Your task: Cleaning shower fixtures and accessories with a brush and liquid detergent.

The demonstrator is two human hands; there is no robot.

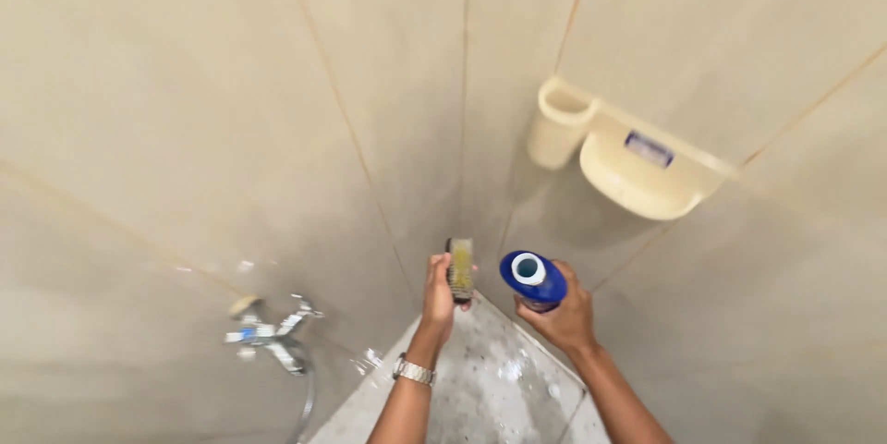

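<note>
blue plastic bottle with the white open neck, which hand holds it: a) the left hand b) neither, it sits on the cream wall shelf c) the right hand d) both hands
c: the right hand grips the blue plastic bottle, while the left hand, on the arm with the metal wristwatch, holds a small scrubbing brush.

Both arms are reaching out in front of the person, elbows a bit bent. The left hand (440,289) is curling its fingers tight around something small, a watch on its wrist. The right hand (560,313) is gripping something round, close beside the left.
</note>
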